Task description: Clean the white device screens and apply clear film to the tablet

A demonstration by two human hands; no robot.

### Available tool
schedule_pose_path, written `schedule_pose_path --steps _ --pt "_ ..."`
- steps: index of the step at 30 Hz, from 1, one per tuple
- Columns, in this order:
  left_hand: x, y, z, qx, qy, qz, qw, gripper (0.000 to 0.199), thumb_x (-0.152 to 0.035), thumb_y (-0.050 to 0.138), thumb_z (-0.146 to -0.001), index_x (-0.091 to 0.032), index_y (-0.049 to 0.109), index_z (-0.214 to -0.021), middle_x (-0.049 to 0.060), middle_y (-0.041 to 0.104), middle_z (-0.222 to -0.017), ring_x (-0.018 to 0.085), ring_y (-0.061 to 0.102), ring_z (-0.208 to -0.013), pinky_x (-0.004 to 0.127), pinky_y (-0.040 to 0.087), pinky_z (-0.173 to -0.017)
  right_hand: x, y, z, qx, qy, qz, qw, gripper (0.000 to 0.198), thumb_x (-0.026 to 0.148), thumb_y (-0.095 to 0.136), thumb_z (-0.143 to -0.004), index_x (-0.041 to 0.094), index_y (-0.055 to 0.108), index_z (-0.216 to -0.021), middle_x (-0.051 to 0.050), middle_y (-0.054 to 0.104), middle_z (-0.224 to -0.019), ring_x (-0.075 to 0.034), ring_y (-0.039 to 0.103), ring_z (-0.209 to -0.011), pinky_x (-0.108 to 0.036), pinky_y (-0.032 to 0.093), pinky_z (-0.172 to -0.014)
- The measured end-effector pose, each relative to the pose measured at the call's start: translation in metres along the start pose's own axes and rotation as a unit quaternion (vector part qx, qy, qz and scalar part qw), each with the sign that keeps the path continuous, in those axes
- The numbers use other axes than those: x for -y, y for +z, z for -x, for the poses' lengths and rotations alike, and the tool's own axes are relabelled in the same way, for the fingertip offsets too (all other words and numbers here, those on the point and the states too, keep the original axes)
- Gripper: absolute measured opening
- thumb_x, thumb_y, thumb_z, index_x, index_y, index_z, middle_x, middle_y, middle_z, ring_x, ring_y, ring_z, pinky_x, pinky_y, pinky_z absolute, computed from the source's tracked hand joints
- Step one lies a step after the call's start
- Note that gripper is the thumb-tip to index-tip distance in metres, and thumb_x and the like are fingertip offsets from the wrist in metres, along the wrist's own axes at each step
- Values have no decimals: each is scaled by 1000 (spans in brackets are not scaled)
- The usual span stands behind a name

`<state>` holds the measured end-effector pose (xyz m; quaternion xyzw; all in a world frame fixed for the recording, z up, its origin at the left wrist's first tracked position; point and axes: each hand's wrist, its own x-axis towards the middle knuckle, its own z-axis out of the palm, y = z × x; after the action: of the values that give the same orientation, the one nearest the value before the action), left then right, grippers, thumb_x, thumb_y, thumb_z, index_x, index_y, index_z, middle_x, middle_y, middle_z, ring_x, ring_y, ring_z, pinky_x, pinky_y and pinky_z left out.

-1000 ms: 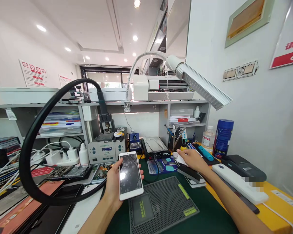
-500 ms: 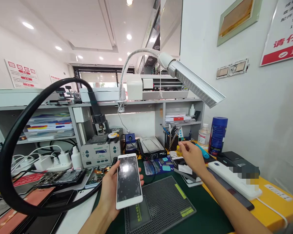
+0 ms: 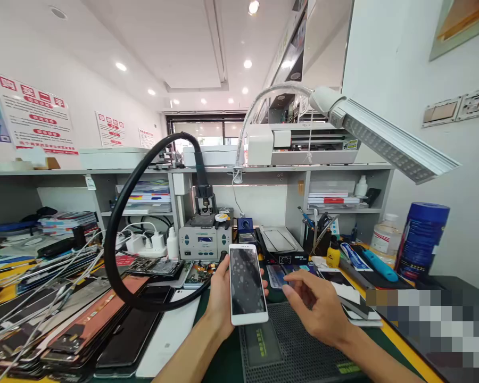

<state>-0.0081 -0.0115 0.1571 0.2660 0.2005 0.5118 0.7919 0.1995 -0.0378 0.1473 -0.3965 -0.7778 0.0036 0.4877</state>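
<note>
A white-framed smartphone (image 3: 249,284) stands tilted up in my left hand (image 3: 220,298), its screen facing me. The screen is dark, covered in pale blotches. My left thumb lies along one side of it and fingertips show at the other. Just right of the phone hovers my right hand (image 3: 319,306), its fingers loosely bent and apart, with nothing visible between them. Both hands are above a dark perforated mat (image 3: 299,340) on the green work surface.
A thick black hose (image 3: 115,250) loops at left from a grey hot-air station (image 3: 205,240). Stacked phone parts (image 3: 88,330) lie at lower left. On the right are a yellow bottle (image 3: 333,254), a tool holder (image 3: 317,236) and a blue can (image 3: 421,242). A lamp (image 3: 395,141) hangs overhead.
My right hand has come back from near the yellow bottle to beside the phone, its pinched fingers now apart. The view has swung left. The phone remains in my left hand.
</note>
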Motion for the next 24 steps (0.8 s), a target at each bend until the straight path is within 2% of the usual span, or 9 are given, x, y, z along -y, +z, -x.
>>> schedule_pose_path --steps 2,4,6,8,10,12,16,21,24 --pt "-1 1 -1 -5 5 9 1000 51 -53 45 -97 -8 66 -110 14 73 -90 27 71 -75 40 55 -75 5 3 -1 27 -40 0 999 22 33 62 -88 20 64 -106 -5 63 -80 -20 60 -68 -30 46 -58" --pt "-1 2 -2 -9 11 18 1000 50 -53 44 -97 -9 66 -107 13 73 -86 26 70 -74 38 55 -75 11 8 -4 68 -88 21 994 42 36 70 -82 19 61 -120 -12 65 -106 -28 63 -95 -39 53 -78" --pt "-1 2 -3 -9 19 25 999 49 -51 44 -97 -10 67 -105 11 72 -84 26 70 -74 37 54 -76 20 16 -8 119 -129 59 983 65 41 78 -75 16 56 -131 -18 59 -127 -36 57 -115 -51 49 -95" --pt "-1 2 -3 -11 22 28 999 48 -51 45 -96 -10 68 -103 10 72 -83 25 69 -75 36 53 -77 28 27 -12 162 -148 94 971 78 46 82 -71 13 53 -136 -22 54 -137 -41 51 -125 -58 45 -102" --pt "-2 1 -3 -15 20 27 999 48 -53 47 -95 -11 68 -102 10 72 -83 25 69 -77 35 52 -79 34 38 -15 193 -148 120 963 76 44 82 -72 12 55 -136 -23 53 -141 -42 49 -129 -60 44 -104" --pt "-3 0 -3 -20 15 25 999 49 -55 47 -94 -11 69 -101 10 72 -84 25 69 -78 35 52 -80 36 46 -17 211 -142 138 957 65 38 79 -78 12 58 -134 -21 54 -142 -41 50 -130 -59 45 -104" --pt "-1 -2 -4 -22 0 18 1000 50 -55 49 -93 -10 69 -101 10 73 -85 26 69 -80 34 51 -81 32 49 -15 228 -138 153 952 55 30 76 -82 12 61 -133 -19 55 -143 -39 52 -132 -58 47 -105" --pt "4 -4 -4 -20 -16 11 1000 52 -57 54 -91 -11 70 -105 10 73 -86 26 69 -80 34 51 -80 26 46 -6 223 -138 137 955 52 28 76 -82 11 64 -129 -19 56 -142 -38 53 -130 -56 48 -105" --pt "5 -2 -3 -15 -21 2 1000 52 -58 53 -91 -12 69 -109 9 74 -87 25 69 -79 34 51 -79 24 43 -5 197 -118 92 969 50 30 72 -84 14 63 -130 -18 57 -141 -36 52 -130 -57 43 -109"
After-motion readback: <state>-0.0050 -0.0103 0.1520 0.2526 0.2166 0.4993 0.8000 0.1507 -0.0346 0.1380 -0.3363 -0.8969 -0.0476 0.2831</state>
